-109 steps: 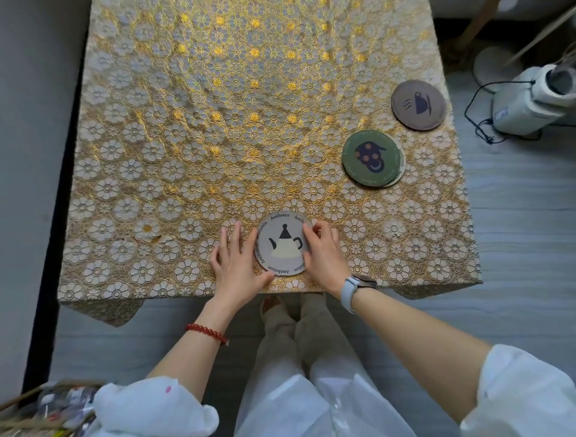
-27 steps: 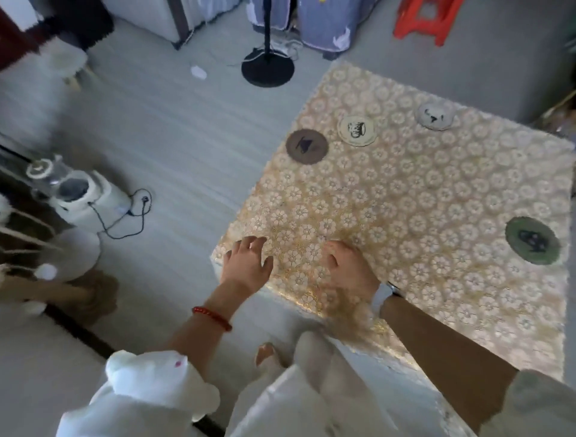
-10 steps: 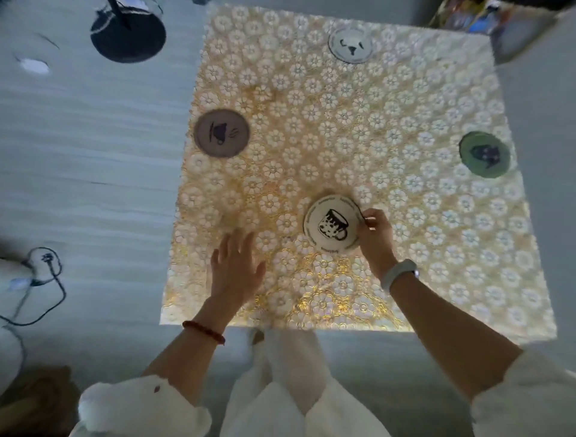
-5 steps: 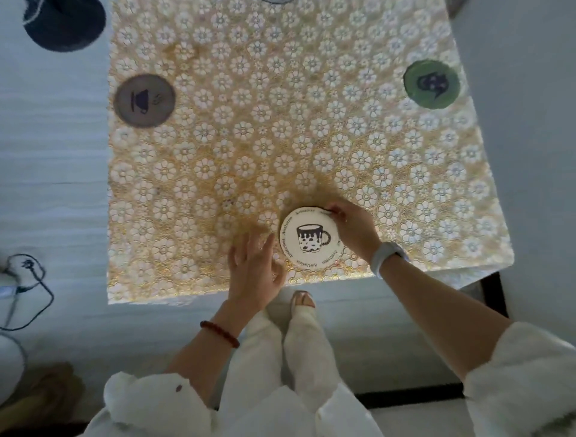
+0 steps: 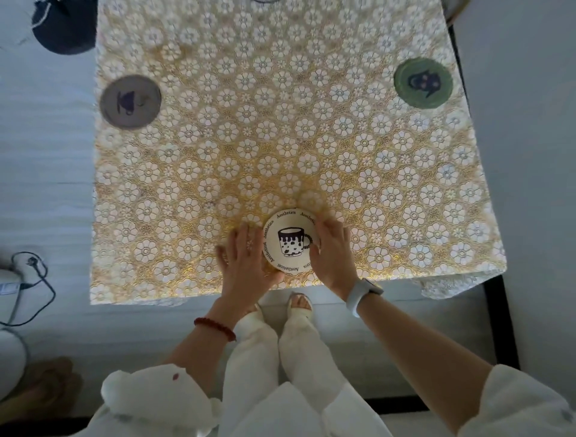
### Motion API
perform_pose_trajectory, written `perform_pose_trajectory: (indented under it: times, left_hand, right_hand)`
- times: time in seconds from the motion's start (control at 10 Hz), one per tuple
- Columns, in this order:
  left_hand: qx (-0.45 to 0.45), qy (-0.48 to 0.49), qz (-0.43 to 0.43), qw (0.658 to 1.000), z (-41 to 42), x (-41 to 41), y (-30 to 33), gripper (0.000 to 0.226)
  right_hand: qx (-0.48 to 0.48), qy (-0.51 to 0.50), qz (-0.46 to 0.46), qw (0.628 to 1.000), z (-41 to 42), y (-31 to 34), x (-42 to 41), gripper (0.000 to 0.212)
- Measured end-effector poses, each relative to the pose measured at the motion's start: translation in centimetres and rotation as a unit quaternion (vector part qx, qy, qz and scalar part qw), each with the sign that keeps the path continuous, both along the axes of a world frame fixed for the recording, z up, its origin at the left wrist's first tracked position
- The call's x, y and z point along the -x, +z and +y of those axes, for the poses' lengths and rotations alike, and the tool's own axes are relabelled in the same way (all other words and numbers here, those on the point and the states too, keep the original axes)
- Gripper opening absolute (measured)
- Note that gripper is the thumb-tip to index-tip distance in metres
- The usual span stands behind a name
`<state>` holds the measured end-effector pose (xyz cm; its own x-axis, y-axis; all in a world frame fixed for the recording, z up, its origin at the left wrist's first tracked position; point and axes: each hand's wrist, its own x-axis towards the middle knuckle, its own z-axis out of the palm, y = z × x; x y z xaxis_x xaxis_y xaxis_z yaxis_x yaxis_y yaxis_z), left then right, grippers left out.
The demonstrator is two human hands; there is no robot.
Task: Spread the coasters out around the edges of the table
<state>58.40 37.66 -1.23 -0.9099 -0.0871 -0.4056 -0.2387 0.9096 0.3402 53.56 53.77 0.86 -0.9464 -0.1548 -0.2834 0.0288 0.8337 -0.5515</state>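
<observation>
A cream coaster (image 5: 290, 241) with a spotted mug drawing lies flat near the middle of the table's near edge. My left hand (image 5: 246, 265) presses against its left rim and my right hand (image 5: 332, 252) cups its right rim, so both hold it between them. A grey-brown coaster (image 5: 130, 102) with a cup drawing lies at the left edge. At the right edge sits a green coaster (image 5: 423, 83). The table (image 5: 280, 140) wears a gold cloth with white flowers. A sliver of another coaster (image 5: 265, 1) shows at the far edge.
A dark round stand base (image 5: 64, 28) sits on the floor beyond the table's far left corner. A black cable with a plug (image 5: 31, 265) lies on the floor at left. A grey wall (image 5: 523, 156) runs close along the table's right side.
The cream coaster has slid a little nearer the front edge. My left hand has come in against its left rim, so both hands now hold it.
</observation>
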Motion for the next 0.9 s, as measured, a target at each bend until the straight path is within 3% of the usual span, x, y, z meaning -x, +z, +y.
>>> perform_pose_trajectory:
  times: [0.7, 0.9]
  left_hand:
    - [0.010, 0.010, -0.017, 1.000, 0.1, -0.3, 0.2, 0.096]
    - [0.009, 0.000, -0.045, 0.999, -0.1, -0.1, 0.6, 0.097]
  right_hand:
    - [-0.050, 0.049, -0.017, 0.997, 0.1, 0.2, -0.9, 0.044]
    - [0.007, 0.022, -0.049, 0.999, 0.3, 2.1, -0.2, 0.049]
